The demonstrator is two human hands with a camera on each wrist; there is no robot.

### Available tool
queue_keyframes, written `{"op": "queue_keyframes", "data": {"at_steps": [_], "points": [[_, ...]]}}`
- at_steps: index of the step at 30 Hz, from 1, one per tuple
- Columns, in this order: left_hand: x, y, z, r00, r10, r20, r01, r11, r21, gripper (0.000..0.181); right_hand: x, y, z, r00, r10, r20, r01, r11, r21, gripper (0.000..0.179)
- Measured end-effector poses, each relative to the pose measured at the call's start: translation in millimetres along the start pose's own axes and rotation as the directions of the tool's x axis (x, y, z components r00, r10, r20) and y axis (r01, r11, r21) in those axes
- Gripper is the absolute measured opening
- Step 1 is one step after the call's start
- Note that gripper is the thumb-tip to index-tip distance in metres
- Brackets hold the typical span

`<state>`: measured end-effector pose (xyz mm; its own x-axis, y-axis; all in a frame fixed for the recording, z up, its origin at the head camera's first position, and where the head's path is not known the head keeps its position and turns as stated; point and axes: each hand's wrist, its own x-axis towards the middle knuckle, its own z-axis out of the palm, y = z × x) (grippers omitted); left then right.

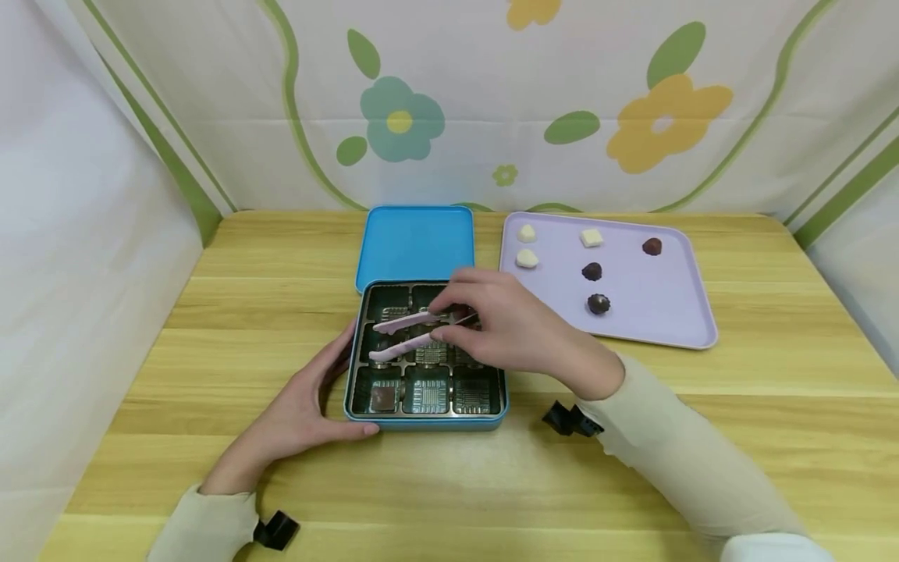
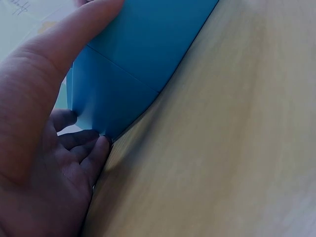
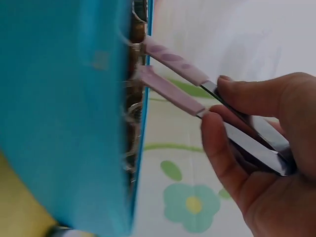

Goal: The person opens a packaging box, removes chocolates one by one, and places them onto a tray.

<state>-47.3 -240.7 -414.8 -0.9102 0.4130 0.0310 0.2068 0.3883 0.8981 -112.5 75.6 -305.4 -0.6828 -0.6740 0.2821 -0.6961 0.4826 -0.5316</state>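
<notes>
My right hand (image 1: 502, 320) holds metal tongs (image 3: 252, 140) with pale pink tips, pinched between thumb and fingers. The tips stand apart over the left middle compartment of a blue tin (image 1: 430, 425), and nothing shows between them. Inside the tin sits a dark divided insert; a brown square chocolate (image 1: 384, 399) lies in its front left compartment. My left hand (image 1: 298, 410) grips the tin's left side, its thumb along the front wall and its fingers round the side. In the left wrist view several fingertips touch the tin's blue wall (image 2: 143, 44) near the table.
Behind the tin lies a blue lid (image 1: 417, 243). To the right is a lilac tray (image 1: 653, 312) bearing white chocolates (image 1: 527, 258) and darker ones, such as a round one (image 1: 598, 304). A flowered cloth (image 1: 477, 140) hangs behind the wooden table (image 1: 281, 312).
</notes>
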Motion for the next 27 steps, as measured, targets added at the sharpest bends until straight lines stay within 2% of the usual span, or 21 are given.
{"op": "queue_keyframes", "data": {"at_steps": [4, 8, 12, 17, 23, 27], "points": [[1.0, -1.0, 1.1, 1.000, 0.000, 0.005, 0.000, 1.000, -0.013, 0.133, 18.3, -8, 0, 0.993, -0.006, 0.119, 0.016, 0.997, -0.081, 0.018], [2.4, -1.4, 3.4, 1.000, -0.006, 0.020, 0.006, 1.000, -0.027, 0.132, 25.6, -8, 4, 0.987, -0.023, 0.158, 0.038, 0.995, -0.097, 0.012], [2.9, -0.6, 4.2, 1.000, -0.014, 0.021, 0.015, 1.000, -0.026, 0.132, 23.6, -5, 6, 0.991, -0.039, 0.129, 0.048, 0.997, -0.068, 0.008], [3.5, 0.1, 2.8, 1.000, -0.005, 0.019, 0.005, 1.000, -0.022, 0.132, 15.8, -1, 3, 0.996, -0.008, 0.085, 0.010, 1.000, -0.020, 0.010], [1.7, 1.3, 1.4, 1.000, -0.002, 0.008, 0.002, 1.000, -0.018, 0.133, 3.0, 8, 1, 0.999, -0.006, -0.032, 0.008, 0.997, 0.074, 0.012], [-2.0, 0.9, -0.2, 1.000, -0.009, -0.007, 0.009, 1.000, -0.010, 0.134, -6.9, 14, 1, 0.995, 0.031, -0.093, -0.016, 0.988, 0.153, 0.012]]}}
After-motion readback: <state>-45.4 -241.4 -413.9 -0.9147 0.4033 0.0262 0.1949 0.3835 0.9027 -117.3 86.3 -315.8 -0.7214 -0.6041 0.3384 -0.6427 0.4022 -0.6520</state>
